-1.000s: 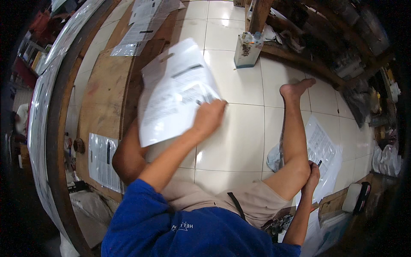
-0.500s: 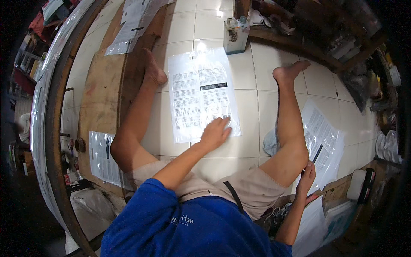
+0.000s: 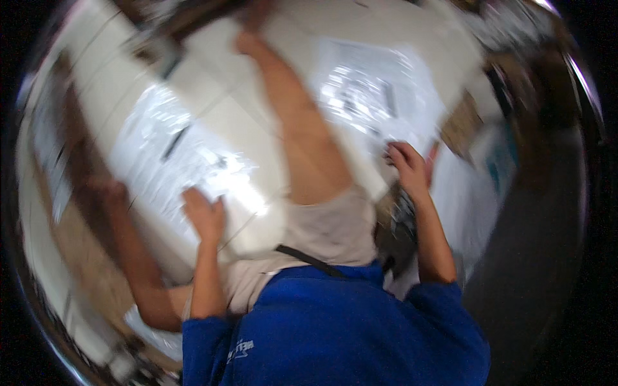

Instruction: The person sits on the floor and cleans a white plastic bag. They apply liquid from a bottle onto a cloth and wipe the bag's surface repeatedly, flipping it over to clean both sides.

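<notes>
A printed transparent plastic bag (image 3: 151,145) lies flat on the white tiled floor, between my legs. My left hand (image 3: 205,215) rests at its near edge with the fingers apart, holding nothing. On the other side of my right leg is a second printed plastic bag (image 3: 402,87), glossy and creased. Near its lower edge is my right hand (image 3: 410,170), its fingers curled together; what they pinch, if anything, is too blurred to make out. A narrow reddish shape (image 3: 432,154) shows beside that hand.
A wooden plank (image 3: 84,251) runs along the left, with another plastic sheet (image 3: 48,148) on it. White sheets (image 3: 460,199) lie right of my right forearm. A container (image 3: 154,55) stands at the far left. Motion blurs the whole view.
The view has swung to the right, so the bags and my legs appear further left. My left hand has drawn back toward the bag's near edge. My right hand stays near the second bag.
</notes>
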A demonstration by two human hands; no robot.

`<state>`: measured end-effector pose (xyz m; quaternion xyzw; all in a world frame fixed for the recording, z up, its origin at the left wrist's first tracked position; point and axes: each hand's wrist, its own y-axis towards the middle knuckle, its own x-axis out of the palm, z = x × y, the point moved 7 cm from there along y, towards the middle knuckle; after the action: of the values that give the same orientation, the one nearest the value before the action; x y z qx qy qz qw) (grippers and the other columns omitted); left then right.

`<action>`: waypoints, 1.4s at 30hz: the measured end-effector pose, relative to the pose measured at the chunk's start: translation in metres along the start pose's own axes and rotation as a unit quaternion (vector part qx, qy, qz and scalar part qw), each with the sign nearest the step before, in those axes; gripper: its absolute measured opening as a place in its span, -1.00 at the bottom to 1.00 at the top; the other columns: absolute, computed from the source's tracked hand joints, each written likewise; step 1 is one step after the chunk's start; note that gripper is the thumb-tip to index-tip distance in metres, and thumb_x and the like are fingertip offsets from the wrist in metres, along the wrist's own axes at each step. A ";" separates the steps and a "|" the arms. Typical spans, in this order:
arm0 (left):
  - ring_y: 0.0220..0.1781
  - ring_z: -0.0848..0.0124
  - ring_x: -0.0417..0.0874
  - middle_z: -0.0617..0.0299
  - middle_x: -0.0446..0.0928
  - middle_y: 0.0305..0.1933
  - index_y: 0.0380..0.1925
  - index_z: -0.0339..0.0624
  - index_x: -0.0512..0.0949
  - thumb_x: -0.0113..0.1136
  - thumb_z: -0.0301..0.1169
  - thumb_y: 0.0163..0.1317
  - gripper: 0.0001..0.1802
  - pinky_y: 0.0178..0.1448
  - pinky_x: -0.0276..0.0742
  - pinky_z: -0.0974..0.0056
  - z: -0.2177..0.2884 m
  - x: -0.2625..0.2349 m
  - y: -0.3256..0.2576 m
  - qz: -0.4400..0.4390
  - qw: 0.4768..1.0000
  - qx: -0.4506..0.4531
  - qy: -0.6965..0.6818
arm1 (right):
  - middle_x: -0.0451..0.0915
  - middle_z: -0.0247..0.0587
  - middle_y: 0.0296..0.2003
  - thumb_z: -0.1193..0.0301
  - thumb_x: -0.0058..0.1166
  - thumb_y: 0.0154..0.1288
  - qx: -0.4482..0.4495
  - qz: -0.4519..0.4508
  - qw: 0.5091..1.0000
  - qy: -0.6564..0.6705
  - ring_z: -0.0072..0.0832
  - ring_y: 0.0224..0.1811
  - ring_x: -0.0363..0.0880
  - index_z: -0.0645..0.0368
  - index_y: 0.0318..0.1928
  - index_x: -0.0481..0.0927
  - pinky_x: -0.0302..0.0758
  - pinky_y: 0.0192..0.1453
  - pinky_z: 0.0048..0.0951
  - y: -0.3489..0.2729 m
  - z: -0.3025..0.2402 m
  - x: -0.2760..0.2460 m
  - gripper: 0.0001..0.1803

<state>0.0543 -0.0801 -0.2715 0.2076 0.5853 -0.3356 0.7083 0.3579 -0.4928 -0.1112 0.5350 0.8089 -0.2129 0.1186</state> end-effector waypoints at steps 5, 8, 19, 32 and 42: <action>0.57 -0.20 -0.10 -0.30 -0.01 0.52 0.40 -0.39 0.13 0.07 0.02 0.35 -0.16 0.53 -0.16 -0.26 0.010 -0.031 0.003 0.015 0.998 0.015 0.052 | 0.61 -0.29 -0.24 0.40 0.05 0.43 0.029 0.153 0.985 0.070 -0.60 -0.26 0.57 0.32 0.02 0.59 0.50 -0.15 -0.57 -0.037 0.047 -0.083 -0.72; 0.57 -0.20 -0.11 -0.29 -0.03 0.53 0.40 -0.40 0.14 0.04 -0.04 0.39 -0.22 0.53 -0.17 -0.25 -0.014 -0.018 -0.001 0.046 0.997 0.055 0.012 | 0.62 -0.32 -0.30 0.39 0.08 0.40 0.083 0.198 0.975 0.056 -0.61 -0.31 0.54 0.31 -0.01 0.61 0.48 -0.20 -0.56 -0.078 0.088 -0.103 -0.73; 0.51 -0.24 0.05 -0.37 0.05 0.48 0.23 -0.50 0.38 0.15 -0.28 0.33 -0.41 0.53 -0.08 -0.15 -0.024 -0.040 -0.020 0.065 0.996 0.061 -0.031 | 0.68 -0.07 -0.24 0.36 0.14 0.31 0.005 0.214 0.975 -0.060 -0.42 -0.22 0.63 0.27 -0.05 0.63 0.53 -0.08 -0.41 -0.069 0.118 -0.063 -0.71; 0.56 -0.13 0.01 -0.31 0.05 0.50 0.17 -0.50 0.45 0.10 -0.32 0.35 -0.50 0.56 -0.03 -0.01 0.020 -0.076 -0.044 0.026 0.988 -0.009 -0.152 | 0.49 0.06 -0.08 0.31 0.20 0.23 -0.132 -0.120 0.937 -0.300 -0.04 0.05 0.54 0.15 0.14 0.52 0.51 0.11 -0.09 0.079 0.027 0.203 -0.53; 0.41 0.00 0.34 -0.17 0.32 0.39 0.06 -0.35 0.56 0.14 -0.32 0.34 -0.61 0.41 0.27 0.11 0.003 -0.131 -0.028 0.150 0.943 -0.010 -0.295 | 0.66 -0.15 -0.20 0.19 -0.24 0.48 -0.140 0.122 0.982 0.017 -0.33 -0.02 0.56 0.33 -0.21 0.64 0.34 0.21 -0.32 0.028 -0.053 0.040 -0.53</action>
<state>0.0242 -0.0713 -0.1416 0.1780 0.3150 -0.2658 0.8936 0.3691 -0.4256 -0.0875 0.6115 0.7612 -0.0725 0.2035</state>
